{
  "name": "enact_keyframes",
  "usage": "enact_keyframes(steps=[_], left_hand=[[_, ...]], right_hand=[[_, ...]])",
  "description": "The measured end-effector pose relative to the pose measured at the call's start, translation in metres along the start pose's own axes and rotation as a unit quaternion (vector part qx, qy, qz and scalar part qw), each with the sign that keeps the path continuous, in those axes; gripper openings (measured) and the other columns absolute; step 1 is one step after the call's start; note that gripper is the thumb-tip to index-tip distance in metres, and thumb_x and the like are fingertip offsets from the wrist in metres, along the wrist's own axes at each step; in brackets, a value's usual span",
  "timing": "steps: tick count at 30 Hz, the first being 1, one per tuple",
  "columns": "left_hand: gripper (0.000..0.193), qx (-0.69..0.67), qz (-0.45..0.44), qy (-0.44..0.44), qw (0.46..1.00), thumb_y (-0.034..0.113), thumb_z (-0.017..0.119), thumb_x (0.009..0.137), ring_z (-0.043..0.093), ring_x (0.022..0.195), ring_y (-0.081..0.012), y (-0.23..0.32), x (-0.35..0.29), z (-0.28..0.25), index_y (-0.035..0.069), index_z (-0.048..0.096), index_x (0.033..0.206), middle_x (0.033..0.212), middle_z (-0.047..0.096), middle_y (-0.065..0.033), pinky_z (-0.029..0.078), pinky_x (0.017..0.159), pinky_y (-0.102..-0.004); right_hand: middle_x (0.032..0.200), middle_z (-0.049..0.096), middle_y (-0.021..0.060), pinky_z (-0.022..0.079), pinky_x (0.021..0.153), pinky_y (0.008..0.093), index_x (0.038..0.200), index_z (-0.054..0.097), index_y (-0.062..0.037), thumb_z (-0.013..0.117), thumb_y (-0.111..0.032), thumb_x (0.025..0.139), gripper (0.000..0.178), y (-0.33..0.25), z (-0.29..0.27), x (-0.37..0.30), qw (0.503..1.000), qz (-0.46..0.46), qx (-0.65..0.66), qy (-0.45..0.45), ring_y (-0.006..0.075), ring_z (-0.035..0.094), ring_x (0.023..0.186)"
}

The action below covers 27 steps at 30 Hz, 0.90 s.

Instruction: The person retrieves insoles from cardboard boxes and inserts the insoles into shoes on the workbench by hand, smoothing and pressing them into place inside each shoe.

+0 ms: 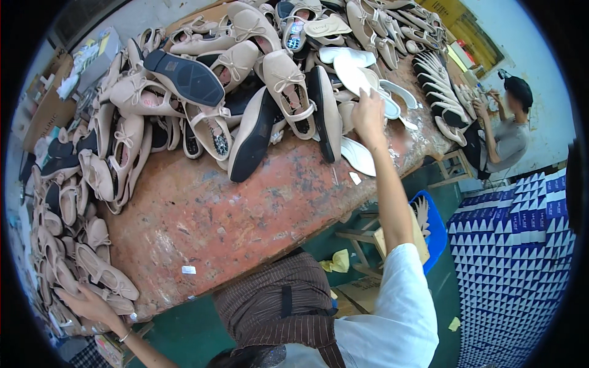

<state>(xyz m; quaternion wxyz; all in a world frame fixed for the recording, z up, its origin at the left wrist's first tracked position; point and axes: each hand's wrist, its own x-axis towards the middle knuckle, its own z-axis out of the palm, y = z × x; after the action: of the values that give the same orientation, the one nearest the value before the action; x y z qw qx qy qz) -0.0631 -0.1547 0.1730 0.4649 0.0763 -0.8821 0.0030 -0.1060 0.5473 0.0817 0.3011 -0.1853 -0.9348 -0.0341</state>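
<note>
My right hand (369, 118) reaches over the table, its fingers closed at the near end of a white insole (351, 72). More white insoles lie around it, one of them (358, 156) close to the table edge. At the lower left my left hand (91, 306) rests against a beige shoe (58, 267) in the pile, fingers stretched out. Right beside that hand is another beige bow-topped shoe (101, 270). Left of my right hand, a beige shoe (288, 92) sits sole down, and a second one (251, 138) shows its black sole.
Heaped beige shoes cover the back and left of the worn reddish table (239, 211). Across the right end a person (512, 132) in a cap works beside a row of shoes (437, 92). A blue bin (437, 230), wooden stool (362, 236) and stacked boxes (509, 264) stand at right.
</note>
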Motion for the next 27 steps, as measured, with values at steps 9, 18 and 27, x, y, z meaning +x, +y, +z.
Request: enact_keyframes(steps=[9,18,27], left_hand=[[0.107,-0.497,0.209,-0.49,0.685,0.041,0.079,0.079,0.055,0.119,-0.0425,0.446,-0.141,0.032,0.001,0.016,0.154,0.137,0.047,-0.0282,0.049,0.096,-0.0482],[0.054,-0.615,0.011,-0.526,0.588,0.012,0.056,0.09,0.067,0.099,-0.0293,0.434,-0.162,0.067,-0.006,0.044,0.139,0.111,0.066,-0.0237,0.053,0.086,-0.0392],[0.029,-0.517,-0.176,-0.68,0.489,0.008,0.045,0.101,0.057,0.106,-0.0095,0.114,-0.16,0.009,-0.003,0.059,0.124,0.11,0.066,-0.0035,0.044,0.096,-0.0267]], right_hand=[[0.08,0.066,0.0192,0.051,0.07,0.0464,0.139,0.046,-0.004,0.062,-0.008,0.086,0.056,0.02,-0.013,0.022,0.993,0.086,0.073,0.029,0.0358,0.065,0.074],[0.154,0.036,0.0188,0.029,0.118,0.0426,0.152,0.026,0.0044,0.051,-0.005,0.087,0.07,0.008,-0.169,-0.052,0.512,0.069,0.851,-0.093,0.0291,0.036,0.143],[0.103,0.067,0.0147,0.052,0.074,0.0283,0.113,0.062,0.0075,0.056,-0.015,0.097,0.029,-0.095,-0.123,-0.185,0.556,0.297,0.72,-0.288,0.0151,0.064,0.086]])
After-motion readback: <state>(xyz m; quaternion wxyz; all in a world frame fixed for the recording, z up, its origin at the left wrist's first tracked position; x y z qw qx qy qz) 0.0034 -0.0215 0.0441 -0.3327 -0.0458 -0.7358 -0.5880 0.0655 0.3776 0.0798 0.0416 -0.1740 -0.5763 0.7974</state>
